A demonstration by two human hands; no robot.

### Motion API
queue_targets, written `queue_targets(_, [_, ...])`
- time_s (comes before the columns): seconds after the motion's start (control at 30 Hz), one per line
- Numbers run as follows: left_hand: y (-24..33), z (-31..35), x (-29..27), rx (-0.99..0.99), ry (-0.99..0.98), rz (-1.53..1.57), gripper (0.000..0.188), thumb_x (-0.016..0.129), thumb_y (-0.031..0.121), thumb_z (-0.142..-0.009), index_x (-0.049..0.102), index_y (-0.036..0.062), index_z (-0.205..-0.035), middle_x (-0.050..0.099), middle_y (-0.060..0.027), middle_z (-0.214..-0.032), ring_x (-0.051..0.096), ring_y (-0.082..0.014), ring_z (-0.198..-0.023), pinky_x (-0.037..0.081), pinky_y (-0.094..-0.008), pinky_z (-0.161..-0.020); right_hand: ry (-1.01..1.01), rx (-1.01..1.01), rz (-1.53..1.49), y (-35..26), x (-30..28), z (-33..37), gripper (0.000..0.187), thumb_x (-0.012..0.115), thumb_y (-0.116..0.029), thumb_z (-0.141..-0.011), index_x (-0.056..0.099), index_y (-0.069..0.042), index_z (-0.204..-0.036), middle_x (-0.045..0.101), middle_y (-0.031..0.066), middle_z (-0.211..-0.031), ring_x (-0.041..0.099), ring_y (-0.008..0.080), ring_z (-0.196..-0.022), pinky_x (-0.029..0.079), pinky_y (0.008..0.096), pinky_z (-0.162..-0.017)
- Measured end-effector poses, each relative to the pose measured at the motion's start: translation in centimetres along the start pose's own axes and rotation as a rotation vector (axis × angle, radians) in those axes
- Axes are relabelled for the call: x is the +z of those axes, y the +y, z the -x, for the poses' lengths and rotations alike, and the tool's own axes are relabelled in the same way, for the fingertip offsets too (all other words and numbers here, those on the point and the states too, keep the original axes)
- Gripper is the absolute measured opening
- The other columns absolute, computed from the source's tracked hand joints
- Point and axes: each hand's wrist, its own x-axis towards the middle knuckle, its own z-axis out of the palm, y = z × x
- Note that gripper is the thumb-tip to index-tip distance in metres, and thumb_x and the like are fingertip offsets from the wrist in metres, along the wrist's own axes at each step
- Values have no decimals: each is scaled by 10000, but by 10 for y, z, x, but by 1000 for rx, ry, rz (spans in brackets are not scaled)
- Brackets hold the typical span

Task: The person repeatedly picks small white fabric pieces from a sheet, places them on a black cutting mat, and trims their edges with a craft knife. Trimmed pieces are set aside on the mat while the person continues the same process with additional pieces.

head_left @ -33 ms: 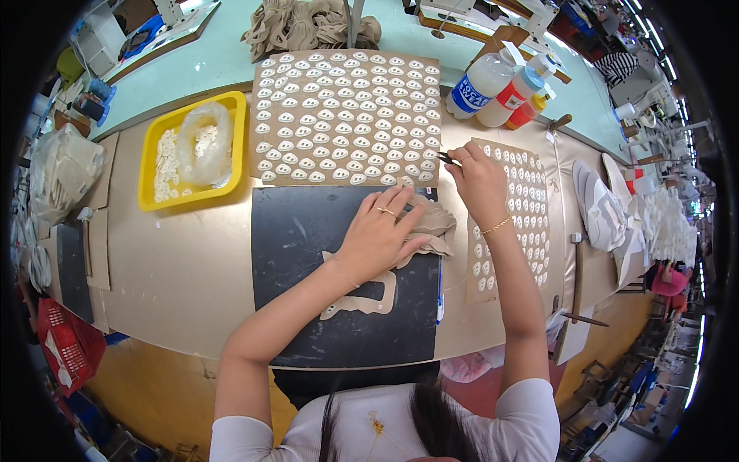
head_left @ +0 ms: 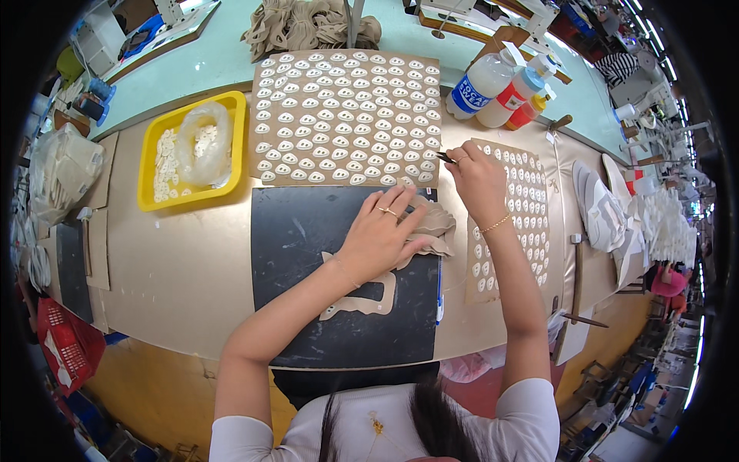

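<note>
My right hand [head_left: 479, 185] is closed round dark tweezers [head_left: 445, 158], whose tips point left at the right edge of a brown board [head_left: 346, 183]. Rows of small white oval pieces [head_left: 362, 142] with holes cover that board. My left hand [head_left: 377, 235] lies with fingers outstretched over a loose stack of beige cut pieces [head_left: 435, 231], its fingertips by the board's lower edge. Under the left wrist, a beige frame-shaped piece [head_left: 377, 302] with an opening rests on a black mat [head_left: 292, 231]. The left hand partly covers the stack.
A yellow tray [head_left: 146, 165] with white pieces and a plastic bag stands left. A second brown board [head_left: 493, 285] of white pieces lies under my right forearm. Bottles [head_left: 489, 81] stand at the back right, and a beige bundle [head_left: 308, 31] lies behind. A blue pen [head_left: 439, 300] borders the mat.
</note>
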Motion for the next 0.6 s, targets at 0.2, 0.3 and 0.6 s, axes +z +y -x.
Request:
queue_targets(0.2, [4, 5, 9, 25, -92, 55, 514, 697, 449, -913, 640, 93, -1280, 586, -140, -1354, 521, -316, -1286, 391, -487, -1074, 34, -291, 229, 11, 5, -11, 109, 650, -112, -800, 700, -114, -896, 606, 14, -863, 633, 178, -751, 463, 350, -708])
queue_targets(0.3, [1, 2, 7, 46, -106, 52, 527, 696, 462, -910, 636, 97, -1285, 602, -128, -1316, 538, -304, -1246, 400, -464, -1039, 21, -347, 255, 11, 3, -21, 102, 641, -116, -800, 695, -116, -886, 611, 10, -871, 624, 175, -746, 461, 362, -722])
queue_targets(0.6, [12, -18, 9, 0, -101, 65, 560, 674, 508, -915, 630, 104, -1300, 627, -112, -1249, 565, -291, -1091, 412, -414, -922, -90, -565, 326, 15, -6, -38, 75, 631, -129, -812, 644, -127, -885, 567, 1, -868, 569, 158, -772, 435, 350, -777])
